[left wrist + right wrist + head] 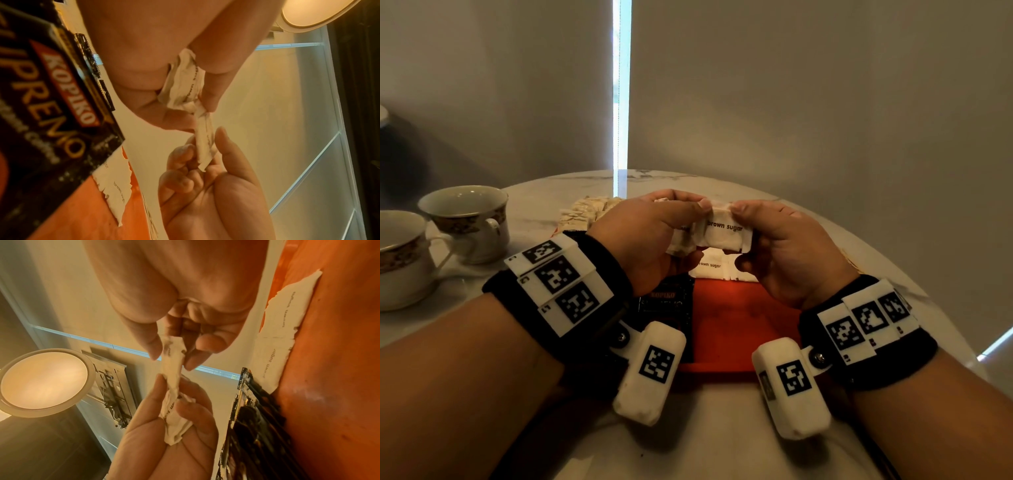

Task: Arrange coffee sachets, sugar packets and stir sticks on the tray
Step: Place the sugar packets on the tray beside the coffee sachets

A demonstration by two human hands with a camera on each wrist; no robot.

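Your left hand (650, 236) and right hand (784, 246) both pinch a strip of brown sugar packets (722, 231) above the red tray (739, 318). The left hand hides the strip's bunched end. More packets (710, 267) lie on the tray's far part, half covered. A dark coffee sachet (666, 301) lies at the tray's left, partly under your wrist. Two cups (467, 222) stand left, one cut off.
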